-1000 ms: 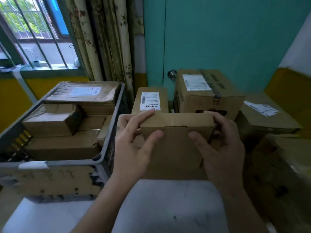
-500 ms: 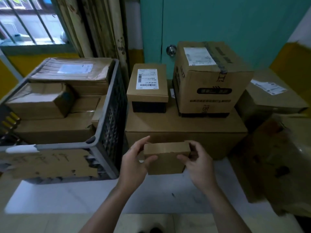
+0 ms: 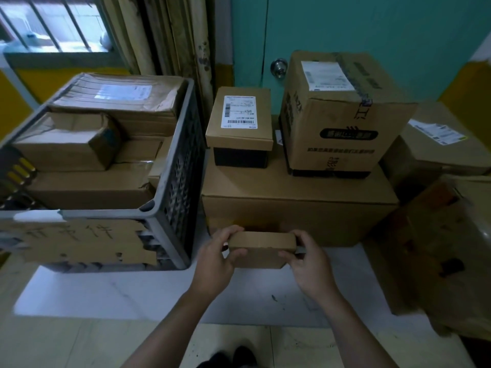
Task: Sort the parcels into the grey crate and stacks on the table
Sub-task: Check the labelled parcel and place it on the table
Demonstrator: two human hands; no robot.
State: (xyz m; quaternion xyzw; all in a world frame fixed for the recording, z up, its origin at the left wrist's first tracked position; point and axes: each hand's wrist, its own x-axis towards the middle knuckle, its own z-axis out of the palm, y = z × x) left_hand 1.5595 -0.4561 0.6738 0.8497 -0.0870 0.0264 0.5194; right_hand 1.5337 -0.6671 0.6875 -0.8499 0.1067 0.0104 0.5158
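Observation:
A small plain cardboard parcel (image 3: 261, 249) is held low over the white table (image 3: 132, 293), just in front of a wide flat carton (image 3: 297, 208). My left hand (image 3: 215, 257) grips its left end and my right hand (image 3: 309, 264) grips its right end, thumbs on the near face. The grey crate (image 3: 175, 166) stands at the left, filled with several brown parcels. On the wide carton sit a labelled box with a black base (image 3: 239, 126) and a tall taped carton (image 3: 342, 112).
More cartons (image 3: 438, 150) pile up at the right, one with a white label. A torn cardboard sign (image 3: 79, 240) hangs on the crate's front. A teal door (image 3: 345, 27) with a knob and a curtain stand behind. Floor tiles lie below the table edge.
The small parcel has gone down and away from my face, from chest height to just above the table. Both hands keep their hold on it. The view has tilted down.

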